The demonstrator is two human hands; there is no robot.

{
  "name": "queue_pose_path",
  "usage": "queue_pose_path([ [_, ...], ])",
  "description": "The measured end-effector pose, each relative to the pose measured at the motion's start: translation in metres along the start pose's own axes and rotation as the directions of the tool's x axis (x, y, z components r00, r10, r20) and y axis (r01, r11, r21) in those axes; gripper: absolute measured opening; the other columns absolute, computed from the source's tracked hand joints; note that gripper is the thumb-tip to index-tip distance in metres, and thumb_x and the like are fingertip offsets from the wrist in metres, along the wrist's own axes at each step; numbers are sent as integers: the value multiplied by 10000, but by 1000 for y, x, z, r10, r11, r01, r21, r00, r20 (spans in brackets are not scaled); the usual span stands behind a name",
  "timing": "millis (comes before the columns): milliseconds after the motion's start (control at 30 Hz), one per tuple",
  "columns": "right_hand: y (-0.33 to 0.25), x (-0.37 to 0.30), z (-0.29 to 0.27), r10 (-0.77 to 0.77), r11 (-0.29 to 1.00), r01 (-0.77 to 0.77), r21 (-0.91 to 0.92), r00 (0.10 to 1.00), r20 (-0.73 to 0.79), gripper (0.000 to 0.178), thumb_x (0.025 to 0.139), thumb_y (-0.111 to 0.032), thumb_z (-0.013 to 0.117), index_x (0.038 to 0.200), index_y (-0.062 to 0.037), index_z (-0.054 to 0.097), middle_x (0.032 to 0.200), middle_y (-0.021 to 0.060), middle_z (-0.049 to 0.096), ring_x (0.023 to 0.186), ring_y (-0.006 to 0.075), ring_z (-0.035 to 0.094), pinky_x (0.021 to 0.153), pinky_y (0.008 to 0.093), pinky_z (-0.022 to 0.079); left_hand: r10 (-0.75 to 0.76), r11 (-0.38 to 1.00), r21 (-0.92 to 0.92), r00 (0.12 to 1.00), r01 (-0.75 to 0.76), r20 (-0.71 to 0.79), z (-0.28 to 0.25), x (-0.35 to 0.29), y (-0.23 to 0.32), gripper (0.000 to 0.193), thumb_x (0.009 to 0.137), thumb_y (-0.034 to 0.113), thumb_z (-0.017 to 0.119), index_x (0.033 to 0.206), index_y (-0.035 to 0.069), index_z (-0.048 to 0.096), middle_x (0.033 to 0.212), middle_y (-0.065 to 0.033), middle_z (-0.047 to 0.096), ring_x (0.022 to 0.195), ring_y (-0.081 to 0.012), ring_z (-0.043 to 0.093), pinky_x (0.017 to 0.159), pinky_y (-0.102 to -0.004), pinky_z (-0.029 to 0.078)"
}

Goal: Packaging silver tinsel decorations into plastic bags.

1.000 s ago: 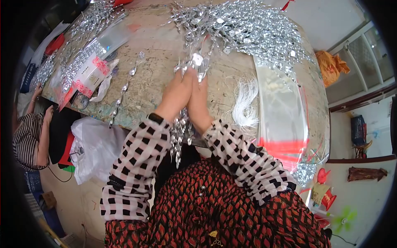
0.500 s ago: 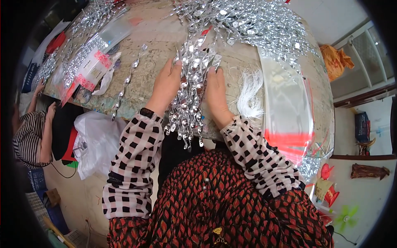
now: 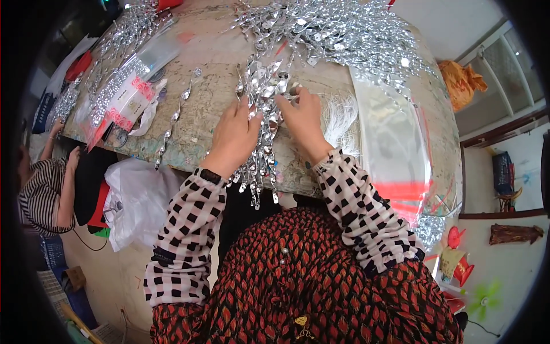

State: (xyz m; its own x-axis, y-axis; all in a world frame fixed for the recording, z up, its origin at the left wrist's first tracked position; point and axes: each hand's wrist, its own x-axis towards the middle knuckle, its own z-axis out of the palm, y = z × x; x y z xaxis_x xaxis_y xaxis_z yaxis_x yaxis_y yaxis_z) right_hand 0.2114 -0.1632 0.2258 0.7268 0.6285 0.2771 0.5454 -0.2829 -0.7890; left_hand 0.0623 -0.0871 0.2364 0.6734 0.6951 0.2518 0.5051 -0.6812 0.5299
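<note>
A bunch of shiny silver twisted strips point(image 3: 264, 153) lies in front of me, its lower ends hanging over the table's near edge. My left hand point(image 3: 234, 135) is closed around the left side of this bunch, fingertips pressed into the strips. From the right, my right hand point(image 3: 303, 119) pinches strips near the upper part, thumb and forefinger together. The strips partly hide what sits between the fingers. Beyond the hands spreads a large heap of the same silver strips point(image 3: 344, 31). A single twisted strip point(image 3: 173, 117) lies apart to the left.
White thread point(image 3: 341, 120) lies right of my right hand, beside a stack of clear plastic sleeves point(image 3: 392, 137) with red ends. Packed strips with a pink-patterned label point(image 3: 130, 102) are at left. A white plastic bag point(image 3: 134, 198) hangs below the edge; another person point(image 3: 48, 192) sits far left.
Both hands have closed in on the bunch. My left hand shifted right over the strips; my right hand's fingers bent inward toward the bunch's upper part.
</note>
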Motion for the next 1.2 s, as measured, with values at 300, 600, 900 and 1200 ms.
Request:
queue_pose_path([
  [300,20,8,12,182,872,-236,429,970,163,303,767,-278,633,797,23,637,668,125,635,587,208,607,554,335,460,-39,994,-102,999,40,15,-11,-5,4,448,923,314,472,1258,19,507,1264,-259,498,1112,-414,521,941,-446,422],
  [600,11,6,-14,275,752,-398,525,914,299,186,874,-214,577,823,-35,581,683,7,553,527,86,463,452,244,384,-20,999,26,1000,20,4,-4,-1,5,444,904,302,492,1258,35,515,1244,-231,518,1089,-403,539,914,-445,440],
  [900,-26,-17,-56,21,550,-332,766,923,385,131,950,-192,519,896,-81,563,748,-9,578,568,81,509,531,211,435,117,902,-373,953,-220,-279,-20,2,38,343,930,255,553,1118,-29,594,974,-160,653,913,-270,625,795,-347,479],
  [1200,-37,-28,-114,-135,750,-460,474,596,792,204,944,-219,551,982,-33,626,885,58,684,678,112,634,623,242,524,-122,219,-907,932,361,341,-56,-13,87,201,931,236,566,959,40,603,820,-57,659,592,-66,580,411,-179,373],
])
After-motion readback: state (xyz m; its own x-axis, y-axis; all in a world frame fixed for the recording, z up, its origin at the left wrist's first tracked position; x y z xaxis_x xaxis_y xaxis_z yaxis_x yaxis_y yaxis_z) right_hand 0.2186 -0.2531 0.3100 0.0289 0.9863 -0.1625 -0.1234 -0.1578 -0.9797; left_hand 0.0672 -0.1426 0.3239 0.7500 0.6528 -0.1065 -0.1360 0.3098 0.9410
